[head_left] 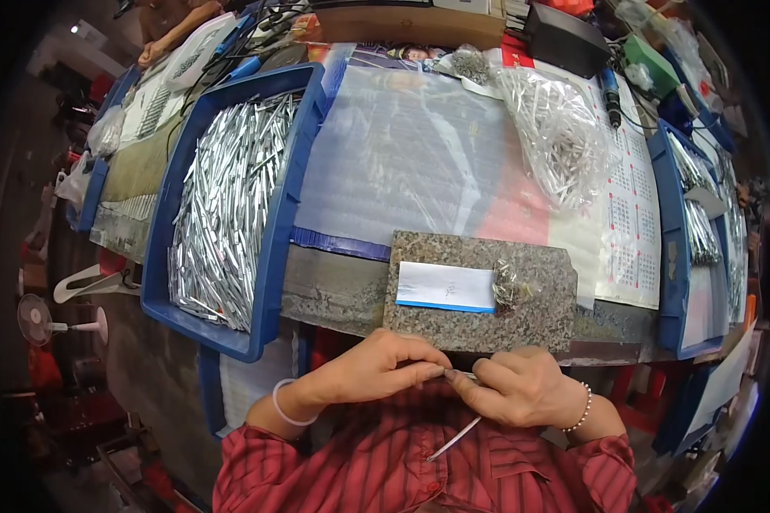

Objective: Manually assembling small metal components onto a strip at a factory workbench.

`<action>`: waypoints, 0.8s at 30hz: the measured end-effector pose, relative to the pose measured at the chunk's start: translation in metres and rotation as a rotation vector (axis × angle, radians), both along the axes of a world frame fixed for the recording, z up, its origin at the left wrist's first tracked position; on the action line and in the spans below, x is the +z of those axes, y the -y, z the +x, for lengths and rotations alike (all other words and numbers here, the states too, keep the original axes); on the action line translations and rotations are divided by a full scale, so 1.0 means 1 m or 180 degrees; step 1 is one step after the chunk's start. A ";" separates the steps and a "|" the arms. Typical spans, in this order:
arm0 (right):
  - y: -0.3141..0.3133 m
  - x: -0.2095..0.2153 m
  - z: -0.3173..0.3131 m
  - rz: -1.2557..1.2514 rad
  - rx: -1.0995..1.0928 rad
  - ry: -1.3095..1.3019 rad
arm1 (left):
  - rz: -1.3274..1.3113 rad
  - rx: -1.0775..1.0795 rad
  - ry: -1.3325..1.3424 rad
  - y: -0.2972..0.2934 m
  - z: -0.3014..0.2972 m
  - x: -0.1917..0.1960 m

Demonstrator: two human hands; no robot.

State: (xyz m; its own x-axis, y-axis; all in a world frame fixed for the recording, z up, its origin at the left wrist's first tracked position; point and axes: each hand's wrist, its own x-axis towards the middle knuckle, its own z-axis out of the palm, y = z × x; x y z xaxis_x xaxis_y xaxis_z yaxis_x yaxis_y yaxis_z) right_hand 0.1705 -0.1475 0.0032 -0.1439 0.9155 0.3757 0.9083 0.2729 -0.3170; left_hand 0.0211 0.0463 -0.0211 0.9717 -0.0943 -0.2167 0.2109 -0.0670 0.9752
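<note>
My left hand [381, 368] and my right hand [518, 386] meet just in front of the stone slab's near edge. The left thumb and forefinger are pinched together at the right fingertips; whatever small piece sits between them is too small to make out. In my right hand is a thin silver rod [455, 438], its free end slanting down and left over the striped shirt. On the speckled stone slab [479, 333] lie a white card [445, 285] with a blue edge and a small clear bag [513, 285] of tiny parts.
At left stands a blue bin [273, 316] heaped with silver rods [227, 214]. A clear bag [560, 145] of white sticks lies beyond the slab on a plastic-covered sheet. More rods fill a blue bin [672, 231] at right. Another person's hand [152, 53] shows far left.
</note>
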 end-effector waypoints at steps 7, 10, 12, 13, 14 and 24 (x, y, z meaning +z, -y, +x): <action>-0.026 -0.005 0.022 -0.0016 -0.0331 -0.0334 | 0.1608 0.0717 0.1463 -0.007 0.013 0.000; -0.034 0.000 0.023 -0.0033 -0.1026 -0.0845 | 0.2172 0.0963 0.2041 -0.016 0.024 -0.009; -0.029 0.014 0.028 -0.0042 -0.1523 -0.1160 | 0.2608 0.1204 0.2136 -0.025 0.030 -0.015; -0.021 0.016 0.029 0.0034 -0.1556 -0.1694 | 0.2573 0.1336 0.2062 -0.029 0.032 -0.018; -0.014 0.018 0.029 0.0112 -0.1593 -0.2230 | 0.2542 0.1354 0.2053 -0.031 0.034 -0.021; -0.007 0.032 0.024 -0.0062 -0.1709 -0.1445 | 0.3408 0.1065 0.2003 -0.033 0.036 -0.040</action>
State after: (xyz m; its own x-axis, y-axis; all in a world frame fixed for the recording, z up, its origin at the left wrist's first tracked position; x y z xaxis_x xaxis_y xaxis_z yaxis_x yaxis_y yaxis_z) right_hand 0.1941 -0.1402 0.0353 0.4971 0.8232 0.2745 0.6925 -0.1857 -0.6971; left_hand 0.0573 0.0794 -0.0606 0.8762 0.1082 0.4697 -0.1053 -0.9079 0.4057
